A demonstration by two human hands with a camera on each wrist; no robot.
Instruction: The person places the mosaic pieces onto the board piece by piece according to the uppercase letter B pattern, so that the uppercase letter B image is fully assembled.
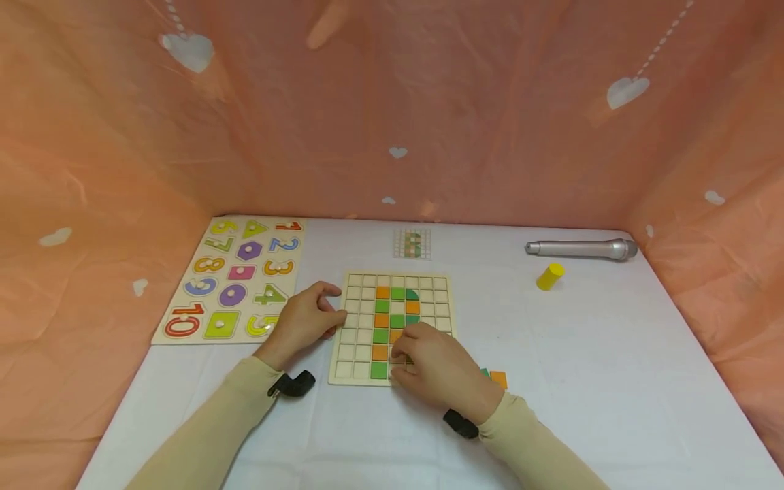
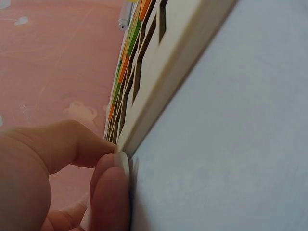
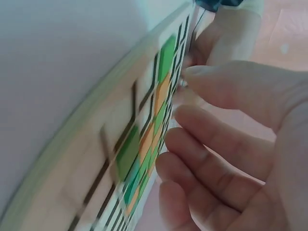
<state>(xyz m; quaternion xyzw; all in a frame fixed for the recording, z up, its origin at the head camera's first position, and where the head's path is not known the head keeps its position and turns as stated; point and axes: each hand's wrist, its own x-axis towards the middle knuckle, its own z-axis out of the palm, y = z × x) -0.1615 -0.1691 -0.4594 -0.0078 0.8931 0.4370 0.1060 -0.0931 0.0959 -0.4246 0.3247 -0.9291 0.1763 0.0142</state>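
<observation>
A wooden grid board [image 1: 361, 278] lies flat on the table, with orange, green and teal tiles [image 1: 382, 292] set in several of its cells. My left hand [image 1: 304, 320] touches the board's left edge, fingers bent and apart. Its thumb [image 2: 113, 192] meets the board's edge in the left wrist view. Over the lower middle of the board is my right hand [image 1: 444, 367], covering some cells. The right wrist view shows a gap between its thumb [image 3: 221, 86] and fingers, with no tile visible there. Partly behind that hand lie an orange tile [image 1: 499, 379] and a teal piece.
A small pattern card [image 1: 412, 243] lies behind the board. To the left is a number-and-shape puzzle board [image 1: 240, 289], partly under my left hand. A silver microphone [image 1: 578, 249] and a yellow cylinder [image 1: 550, 276] are at the right rear. Pink cloth walls [image 1: 392, 102] surround the table.
</observation>
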